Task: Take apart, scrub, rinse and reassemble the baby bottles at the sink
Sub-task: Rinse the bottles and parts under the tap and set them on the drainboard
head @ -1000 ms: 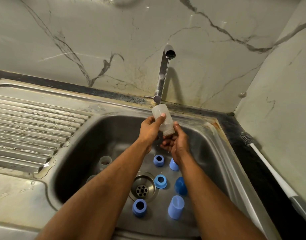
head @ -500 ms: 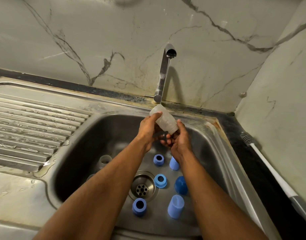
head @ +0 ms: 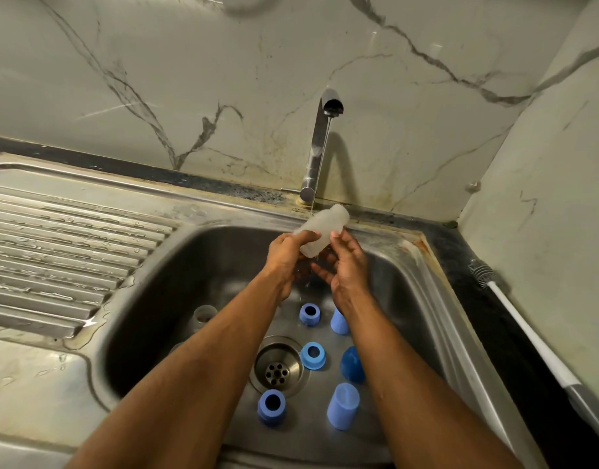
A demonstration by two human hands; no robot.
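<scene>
Under the tap, the bottle had tipped flatter since before; left hand gripped it, right hand open, touching it. Rinse underway.

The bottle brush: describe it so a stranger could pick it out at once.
Start at the steel sink and go to its right rim, onto the dark counter strip against the marble side wall. The bottle brush lies there, outside the basin, bristle head pointing toward the back corner. Unlike the short blue parts in the basin, it is long and thin, white-handled with a grey end.
</scene>
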